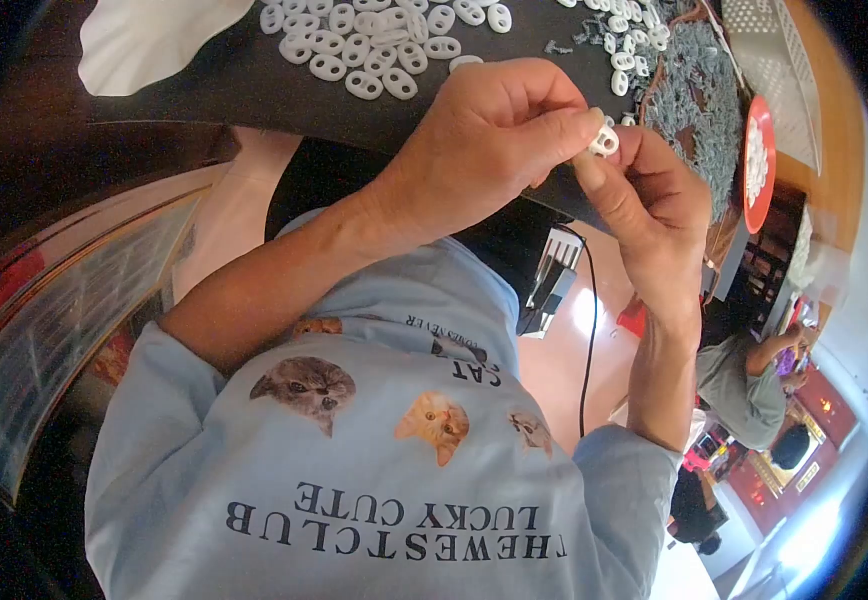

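Note:
Above the table's near edge, my two hands meet at a small white oval plastic piece with two holes (605, 141). The thumb and forefinger of my left hand (499, 135) pinch it from the left. My right hand (656, 195) grips it from the other side, thumb against curled fingers. Fingertips cover part of the piece, so whether it is one part or two pressed together cannot be told. Beyond my left hand lies a loose pile of similar white two-holed ovals (379, 50). Smaller white pieces (622, 60) lie scattered beyond my right hand.
A heap of small grey pieces (699, 110) covers the table's right part. Beside it is a red dish (760, 165) of white bits. A white wavy-edged sheet (144, 45) lies far left. A black cable (591, 330) hangs below. Other people (749, 390) sit at right.

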`<state>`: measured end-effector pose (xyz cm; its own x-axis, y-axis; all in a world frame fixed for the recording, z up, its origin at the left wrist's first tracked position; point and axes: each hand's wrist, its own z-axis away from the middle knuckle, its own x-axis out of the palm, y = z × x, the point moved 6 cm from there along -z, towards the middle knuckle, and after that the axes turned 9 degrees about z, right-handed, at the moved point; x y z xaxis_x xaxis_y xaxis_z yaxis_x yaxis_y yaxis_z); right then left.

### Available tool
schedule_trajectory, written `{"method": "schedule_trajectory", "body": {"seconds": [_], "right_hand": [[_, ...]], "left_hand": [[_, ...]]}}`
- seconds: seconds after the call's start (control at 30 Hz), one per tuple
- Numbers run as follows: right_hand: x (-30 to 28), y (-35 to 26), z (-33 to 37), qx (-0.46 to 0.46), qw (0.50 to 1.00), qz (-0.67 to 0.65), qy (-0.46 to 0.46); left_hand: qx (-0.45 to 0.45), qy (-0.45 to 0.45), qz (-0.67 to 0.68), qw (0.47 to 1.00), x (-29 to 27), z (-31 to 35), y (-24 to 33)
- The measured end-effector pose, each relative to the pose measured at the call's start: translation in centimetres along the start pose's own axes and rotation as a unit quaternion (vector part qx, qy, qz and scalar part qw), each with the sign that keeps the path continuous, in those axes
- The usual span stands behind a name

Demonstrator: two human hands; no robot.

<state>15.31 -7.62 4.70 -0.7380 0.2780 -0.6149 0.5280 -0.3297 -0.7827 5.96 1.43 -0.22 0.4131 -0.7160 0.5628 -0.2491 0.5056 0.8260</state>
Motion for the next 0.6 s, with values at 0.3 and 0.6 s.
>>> {"method": "schedule_trajectory", "body": {"seconds": [0.3, 0.6], "right_hand": [[0.18, 0.22, 0.13, 0.077, 0.991, -0.076, -0.078], [0.23, 0.54, -0.22, 0.095, 0.984, -0.075, -0.13]], "left_hand": [[0.005, -0.013, -0.012, 1.0, 0.18, 0.24, 0.15], [-0.008, -0.03, -0.027, 0.999, 0.35, 0.17, 0.03]]}}
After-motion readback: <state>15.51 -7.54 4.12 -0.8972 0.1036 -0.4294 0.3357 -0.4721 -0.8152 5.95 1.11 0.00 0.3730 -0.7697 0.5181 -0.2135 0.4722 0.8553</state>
